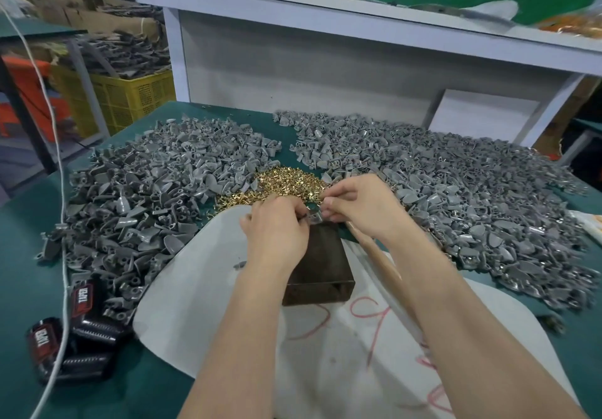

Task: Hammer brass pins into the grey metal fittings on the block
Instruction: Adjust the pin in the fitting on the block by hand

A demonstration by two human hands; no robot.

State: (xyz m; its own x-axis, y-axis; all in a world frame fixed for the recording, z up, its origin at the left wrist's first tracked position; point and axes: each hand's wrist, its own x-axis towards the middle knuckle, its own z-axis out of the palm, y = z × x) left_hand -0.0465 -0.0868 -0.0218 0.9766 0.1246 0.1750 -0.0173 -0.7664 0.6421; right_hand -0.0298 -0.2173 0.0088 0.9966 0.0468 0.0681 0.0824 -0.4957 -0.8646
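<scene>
The left grip (pixel 277 226) is clenched knuckles-up, its curled fingers pinching a small grey fitting (pixel 313 217) of dull cast metal. The right grip (pixel 355 206) meets it from the other side, fingers bent inward and fingertips closed on the same fitting; whether a pin sits between them is too small to tell. Both wrists are straight, and the bare forearms run back toward the viewer and spread apart.

Directly under the two grips stands the block (pixel 321 265), dark brown, rectangular and flat-topped, with the fitting held over its far end. Under the right forearm lies a smooth, pale, round wooden handle (pixel 374 252), angled away from the block.

Just beyond the grips is a heap of brass pins (pixel 286 182), bright, tiny and spiky. A wide mound of grey fittings (pixel 146 190), matte, with fan-shaped blades, spreads left of the left grip, and another mound (pixel 472 197) spreads right of the right grip.

Under the block lies a white sheet (pixel 211 304) with red scrawls, spread on the green counter (pixel 26 288). Well left of the left grip lie black tape cases (pixel 81 304), and a white cable (pixel 62 190) crosses the counter.
</scene>
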